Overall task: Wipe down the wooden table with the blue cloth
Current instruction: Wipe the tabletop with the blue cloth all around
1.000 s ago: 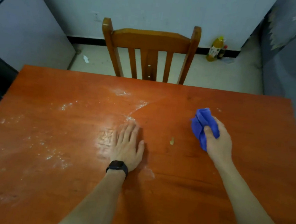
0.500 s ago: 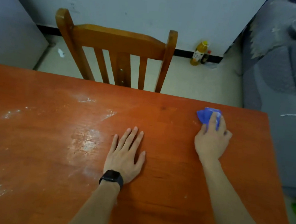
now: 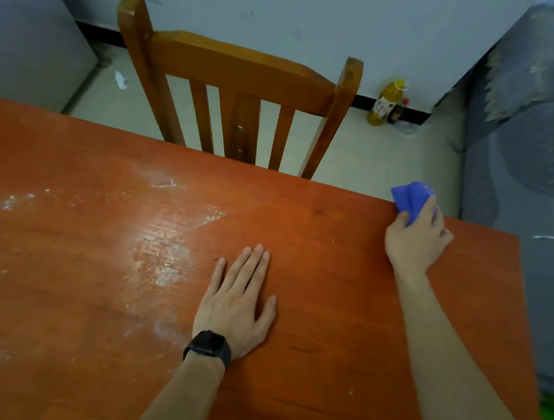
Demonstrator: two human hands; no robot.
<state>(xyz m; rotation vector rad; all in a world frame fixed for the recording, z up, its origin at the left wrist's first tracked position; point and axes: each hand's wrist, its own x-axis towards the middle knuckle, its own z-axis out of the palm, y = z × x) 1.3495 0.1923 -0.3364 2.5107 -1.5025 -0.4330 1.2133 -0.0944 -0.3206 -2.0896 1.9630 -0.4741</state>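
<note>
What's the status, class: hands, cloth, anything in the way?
Left hand flat on table. Right hand grips blue cloth at far edge. White smears across the left half.

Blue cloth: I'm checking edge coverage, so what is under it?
The blue cloth sits at the far edge of the wooden table, seemingly overhanging the floor. The right hand grips it; the wood beneath is hidden.

Fingers (image 3: 436,220) of the right hand (image 3: 414,243) cover the near part of the blue cloth (image 3: 408,197); far to their left the tabletop (image 3: 61,256) runs off frame, and beyond them it hides the seat of the chair (image 3: 238,67).
</note>
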